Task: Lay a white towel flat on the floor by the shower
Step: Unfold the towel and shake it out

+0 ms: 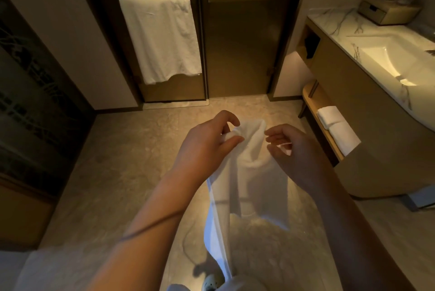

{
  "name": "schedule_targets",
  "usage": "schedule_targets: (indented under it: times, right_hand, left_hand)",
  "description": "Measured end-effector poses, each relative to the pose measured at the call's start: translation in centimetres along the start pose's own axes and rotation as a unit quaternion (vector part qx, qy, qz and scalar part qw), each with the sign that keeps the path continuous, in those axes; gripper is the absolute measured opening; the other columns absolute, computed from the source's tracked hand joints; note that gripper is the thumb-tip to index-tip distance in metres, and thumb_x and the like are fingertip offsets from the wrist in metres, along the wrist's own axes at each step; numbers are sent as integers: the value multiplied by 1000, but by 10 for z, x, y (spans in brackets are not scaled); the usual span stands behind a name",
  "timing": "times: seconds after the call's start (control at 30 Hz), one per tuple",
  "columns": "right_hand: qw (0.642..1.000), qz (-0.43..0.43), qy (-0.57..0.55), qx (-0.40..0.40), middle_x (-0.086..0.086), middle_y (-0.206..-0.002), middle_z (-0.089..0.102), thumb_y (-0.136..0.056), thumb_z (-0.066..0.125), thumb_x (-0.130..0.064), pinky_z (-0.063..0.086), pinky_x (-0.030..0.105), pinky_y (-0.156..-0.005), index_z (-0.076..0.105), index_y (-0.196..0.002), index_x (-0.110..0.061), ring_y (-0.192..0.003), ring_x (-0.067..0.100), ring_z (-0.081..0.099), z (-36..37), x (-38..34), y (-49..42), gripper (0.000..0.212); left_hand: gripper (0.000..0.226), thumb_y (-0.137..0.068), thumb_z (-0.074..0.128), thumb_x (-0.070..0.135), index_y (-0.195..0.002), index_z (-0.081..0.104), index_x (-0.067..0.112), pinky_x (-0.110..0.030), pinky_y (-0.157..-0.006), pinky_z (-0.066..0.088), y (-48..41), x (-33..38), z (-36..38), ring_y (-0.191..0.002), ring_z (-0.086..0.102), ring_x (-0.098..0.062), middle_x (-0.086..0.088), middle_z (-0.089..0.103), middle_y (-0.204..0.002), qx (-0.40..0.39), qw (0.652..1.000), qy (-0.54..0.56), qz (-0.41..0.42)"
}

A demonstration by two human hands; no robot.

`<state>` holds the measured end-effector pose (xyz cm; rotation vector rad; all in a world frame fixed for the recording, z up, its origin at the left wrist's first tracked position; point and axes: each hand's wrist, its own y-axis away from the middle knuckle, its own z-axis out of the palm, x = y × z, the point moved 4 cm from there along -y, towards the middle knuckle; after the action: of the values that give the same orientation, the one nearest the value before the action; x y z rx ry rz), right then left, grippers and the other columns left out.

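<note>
- white towel (249, 173) hangs mid-air over the floor (131, 149), bunched at top, tail drooping toward the person's feet
- left hand (207, 142) pinches a top corner; right hand (289, 149) just beside the cloth, fingers loosely curled, holding nothing I can make out
- soft, light, limp; likely folds on itself, so take both top corners and spread
- bare floor ahead up to the shower door (237, 43); vanity (353, 83) crowds the right
</note>
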<state>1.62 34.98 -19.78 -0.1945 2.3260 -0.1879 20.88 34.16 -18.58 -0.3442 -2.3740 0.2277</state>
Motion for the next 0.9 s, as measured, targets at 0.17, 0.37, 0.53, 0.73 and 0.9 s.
schedule_targets:
  times: [0.17,0.37,0.53,0.73,0.9]
  right_hand:
    - [994,-104,36,14,-8,-117,59,-86,67,-22,41,19,-88,60,-120,-24,-105,5,52,15,-21,-1,35]
    - [996,-90,22,-16,-5,-97,68,-88,64,-19,49,29,-79,69,-100,-17,-88,9,60,30,-17,2,14]
    - [995,-95,-11,34,-7,-91,66,-89,59,-18,52,26,-72,67,-99,-17,-80,7,60,31,-23,3,13]
    - [991,-99,5,87,-10,-91,63,-89,62,-20,47,15,-67,66,-99,-20,-77,1,57,26,-27,3,11]
    - [992,-62,-10,110,-14,-92,62,-88,64,-21,44,9,-68,65,-100,-22,-79,-5,55,19,-21,2,12]
  left_hand:
    - [22,-85,63,37,-99,47,38,-10,-63,39,1,8,6,-82,52,4,18,55,-76,-22,999,10,36]
    - [20,-86,63,37,-98,49,33,-10,-57,38,5,12,8,-73,54,4,23,49,-72,-31,997,-15,67]
    - [29,-76,69,47,-98,52,39,-14,-59,41,5,9,-3,-77,56,1,17,58,-76,7,998,45,31]
    - [31,-70,68,52,-95,58,38,-17,-65,47,12,-1,-11,-83,56,4,19,61,-84,27,996,87,-19]
    - [17,-72,77,32,-83,65,29,-35,-70,56,21,-12,-10,-74,65,-10,10,68,-79,50,969,221,-97]
